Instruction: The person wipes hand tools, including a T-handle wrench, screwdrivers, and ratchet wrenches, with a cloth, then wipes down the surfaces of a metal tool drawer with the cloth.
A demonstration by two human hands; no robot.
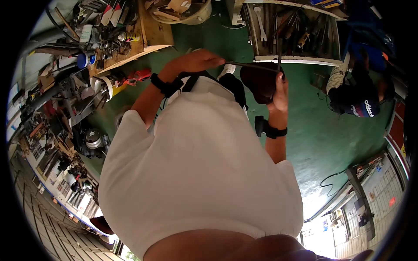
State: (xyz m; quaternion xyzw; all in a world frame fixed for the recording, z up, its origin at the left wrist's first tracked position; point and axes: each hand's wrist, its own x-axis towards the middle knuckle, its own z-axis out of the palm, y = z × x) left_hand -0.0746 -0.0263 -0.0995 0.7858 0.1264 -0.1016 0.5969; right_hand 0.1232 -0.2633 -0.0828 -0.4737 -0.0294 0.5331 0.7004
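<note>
Near 12 o'clock, the left hand pinches one end of a thin dark rod, which runs toward 1 o'clock across a dark reddish-brown rounded piece. The right hand grasps that piece's edge; an upright bar meets its fingertips, though whether bar and rod join cannot be told. Just beyond, between 1 and 2 o'clock, a tool drawer holds a spanner.
</note>
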